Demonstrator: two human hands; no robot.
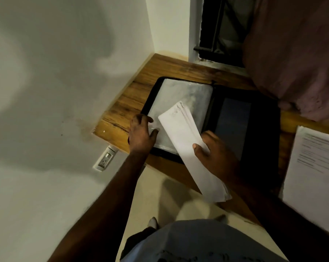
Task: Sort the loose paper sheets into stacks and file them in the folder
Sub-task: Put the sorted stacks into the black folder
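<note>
Stack [190,146] was pinched in right hand [218,156], hovering tilted over open folder [245,125] on desk [122,110]. Left hand [141,133] pinched sleeve [184,95] corner. Tbh best bet: lift sleeve mouth wide, square stack edges, slide in slow so sheets don't fan.

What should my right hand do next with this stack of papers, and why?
Probably slide the paper stack into the clear sleeve of the open folder. Your right hand grips the stack just above it, and your left hand holds the sleeve's near corner, seemingly readying it.
</note>
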